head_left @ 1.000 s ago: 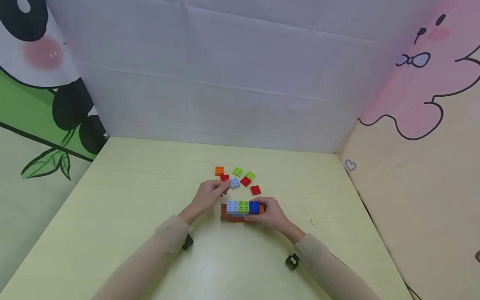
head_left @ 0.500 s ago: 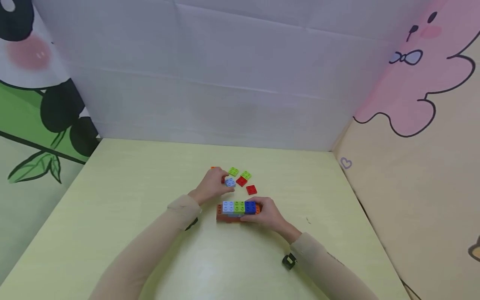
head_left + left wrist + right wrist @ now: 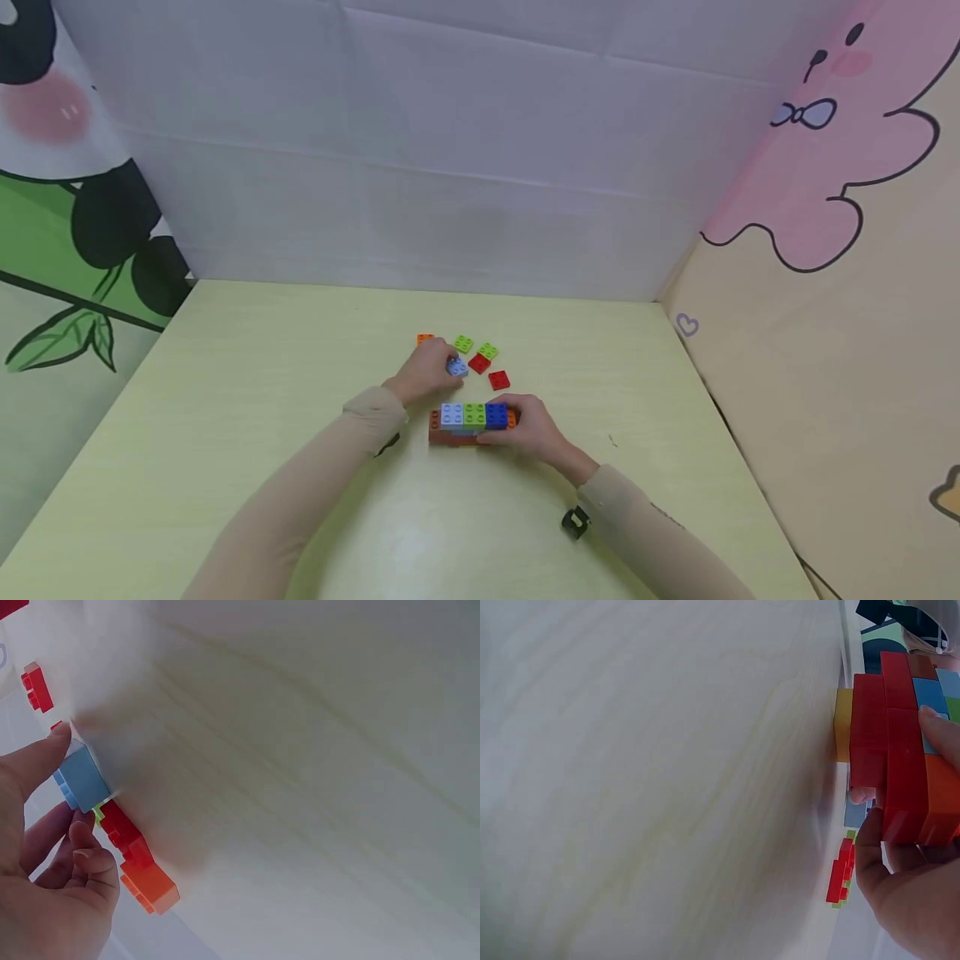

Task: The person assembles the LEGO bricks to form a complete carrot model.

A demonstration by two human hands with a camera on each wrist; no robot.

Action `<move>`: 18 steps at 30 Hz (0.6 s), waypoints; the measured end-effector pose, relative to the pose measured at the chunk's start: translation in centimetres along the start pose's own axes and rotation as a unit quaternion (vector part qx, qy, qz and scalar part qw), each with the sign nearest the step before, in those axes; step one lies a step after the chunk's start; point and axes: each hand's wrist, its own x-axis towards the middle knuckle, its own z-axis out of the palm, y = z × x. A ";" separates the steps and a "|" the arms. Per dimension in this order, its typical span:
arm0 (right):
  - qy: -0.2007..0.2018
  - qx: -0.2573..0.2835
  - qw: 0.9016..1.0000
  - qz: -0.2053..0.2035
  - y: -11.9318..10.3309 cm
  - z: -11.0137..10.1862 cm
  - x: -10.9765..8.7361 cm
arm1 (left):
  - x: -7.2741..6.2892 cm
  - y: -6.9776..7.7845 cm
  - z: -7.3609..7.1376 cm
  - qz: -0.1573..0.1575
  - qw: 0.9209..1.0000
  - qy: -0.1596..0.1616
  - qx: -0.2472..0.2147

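Note:
My left hand [image 3: 426, 371] is at the loose bricks, pinching a light blue building brick [image 3: 82, 780] between thumb and finger at its two ends. A red brick [image 3: 126, 832] and an orange brick [image 3: 150, 886] lie close beside that hand. My right hand [image 3: 536, 429] grips the right end of a built block of bricks [image 3: 474, 416]. Its top row is light blue, green and dark blue, over brown and orange ones. From the right wrist view, the block's side shows red bricks [image 3: 906, 772] and a yellow brick [image 3: 844, 724] at the bottom. The right palm hides part of the block.
Beyond the block lie two green bricks [image 3: 463, 343] and two more red bricks [image 3: 499, 380] on the pale table [image 3: 300, 333]. A white sheet [image 3: 480, 167] stands at the table's back edge, with printed walls on both sides.
My left hand has moved forward to the loose bricks and taken hold of the light blue one. The right hand keeps its grip on the block. The head view has shifted slightly.

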 end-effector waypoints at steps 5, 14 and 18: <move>0.000 -0.002 1.000 0.001 -0.1 0.0 0.0 | -0.3 -0.1 -0.2 0.003 1.000 -0.005 -0.009; -0.005 -0.006 1.000 -0.003 -0.2 0.0 0.1 | -0.9 -0.2 -1.1 -0.006 1.000 -0.001 -0.021; -0.007 -0.006 1.000 0.002 -0.3 0.1 0.1 | -1.4 -0.3 -1.5 -0.008 1.000 -0.001 -0.025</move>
